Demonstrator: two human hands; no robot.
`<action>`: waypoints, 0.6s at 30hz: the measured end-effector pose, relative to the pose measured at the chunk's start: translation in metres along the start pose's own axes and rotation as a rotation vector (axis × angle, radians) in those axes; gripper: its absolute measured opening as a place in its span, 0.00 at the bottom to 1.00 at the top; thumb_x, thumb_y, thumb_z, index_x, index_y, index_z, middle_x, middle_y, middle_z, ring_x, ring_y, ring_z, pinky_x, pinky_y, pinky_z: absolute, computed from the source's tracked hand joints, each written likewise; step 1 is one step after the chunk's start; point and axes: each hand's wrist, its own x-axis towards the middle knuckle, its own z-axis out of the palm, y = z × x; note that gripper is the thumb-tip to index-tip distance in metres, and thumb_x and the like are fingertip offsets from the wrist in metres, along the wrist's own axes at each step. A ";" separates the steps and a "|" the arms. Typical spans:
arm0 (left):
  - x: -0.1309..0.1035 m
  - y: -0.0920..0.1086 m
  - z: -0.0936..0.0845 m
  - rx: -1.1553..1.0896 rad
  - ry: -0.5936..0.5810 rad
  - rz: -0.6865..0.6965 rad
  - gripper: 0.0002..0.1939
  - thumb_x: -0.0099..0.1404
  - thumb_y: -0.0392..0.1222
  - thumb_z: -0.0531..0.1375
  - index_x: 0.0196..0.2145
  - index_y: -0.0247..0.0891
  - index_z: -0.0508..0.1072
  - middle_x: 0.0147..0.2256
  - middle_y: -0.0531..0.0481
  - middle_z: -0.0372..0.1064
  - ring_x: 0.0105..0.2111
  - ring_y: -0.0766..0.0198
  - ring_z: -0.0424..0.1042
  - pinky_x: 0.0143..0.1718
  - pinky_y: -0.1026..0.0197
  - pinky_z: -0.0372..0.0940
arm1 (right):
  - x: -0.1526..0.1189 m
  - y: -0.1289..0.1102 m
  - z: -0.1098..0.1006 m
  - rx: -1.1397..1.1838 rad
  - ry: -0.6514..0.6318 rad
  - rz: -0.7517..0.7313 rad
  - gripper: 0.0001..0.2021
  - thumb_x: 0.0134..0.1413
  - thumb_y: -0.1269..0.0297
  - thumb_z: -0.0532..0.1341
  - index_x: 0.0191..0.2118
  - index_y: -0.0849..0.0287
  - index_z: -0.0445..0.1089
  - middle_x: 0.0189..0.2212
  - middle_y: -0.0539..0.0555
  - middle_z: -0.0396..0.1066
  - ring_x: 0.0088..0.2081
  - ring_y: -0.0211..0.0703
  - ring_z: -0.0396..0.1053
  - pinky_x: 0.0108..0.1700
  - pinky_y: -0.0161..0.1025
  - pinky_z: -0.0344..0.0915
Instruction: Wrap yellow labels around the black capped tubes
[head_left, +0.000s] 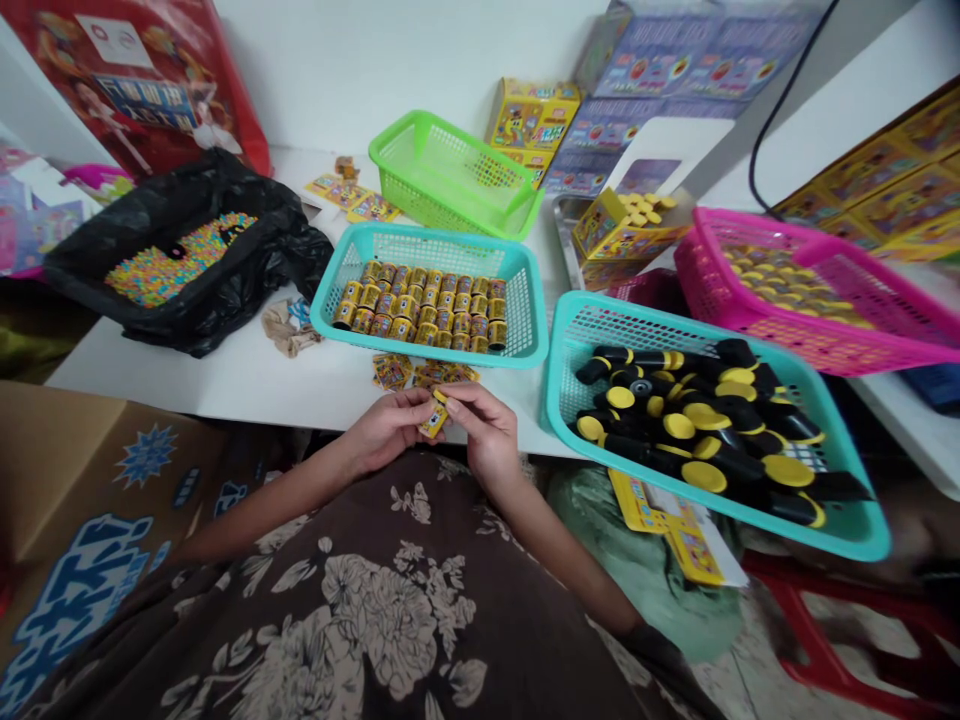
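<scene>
Between my two hands, close to the table's front edge, is a small yellow labelled tube [434, 419]. My left hand [390, 428] pinches its lower left side. My right hand [486, 430] has its thumb and fingers closed at the tube's yellow top end. Just beyond my hands lie several flat printed labels [393, 371]. Behind them a teal basket [431, 241] holds rows of yellow wrapped tubes [424, 300]. To the right, a second teal basket [553, 395] holds a jumble of black tubes with yellow lids [705, 418].
A black bag [285, 245] of colourful pellets [180, 262] sits at the left. Farther back are a green basket [450, 140], an open yellow box [630, 235] and stacked purple boxes [637, 60]. A pink basket [817, 235] stands right. Below are a cardboard box [112, 430] and red stool [817, 640].
</scene>
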 end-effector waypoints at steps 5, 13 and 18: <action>0.002 0.000 0.001 -0.037 0.000 -0.024 0.15 0.54 0.44 0.71 0.35 0.32 0.76 0.30 0.46 0.74 0.28 0.65 0.72 0.32 0.62 0.66 | 0.000 0.003 0.003 0.068 0.098 0.067 0.05 0.54 0.62 0.65 0.37 0.52 0.78 0.32 0.49 0.76 0.34 0.42 0.71 0.39 0.41 0.69; 0.004 0.004 0.001 -0.100 -0.005 0.046 0.12 0.58 0.44 0.68 0.36 0.33 0.77 0.31 0.48 0.72 0.29 0.66 0.70 0.35 0.61 0.66 | 0.001 0.001 0.002 -0.210 -0.036 -0.161 0.08 0.55 0.61 0.66 0.41 0.51 0.76 0.43 0.54 0.77 0.45 0.47 0.73 0.52 0.50 0.67; 0.004 0.006 0.001 -0.113 0.042 0.049 0.14 0.55 0.47 0.69 0.31 0.34 0.75 0.28 0.51 0.70 0.27 0.67 0.69 0.31 0.62 0.65 | 0.003 -0.001 0.001 -0.311 -0.072 -0.286 0.09 0.55 0.61 0.67 0.42 0.52 0.75 0.40 0.53 0.77 0.43 0.47 0.73 0.49 0.49 0.68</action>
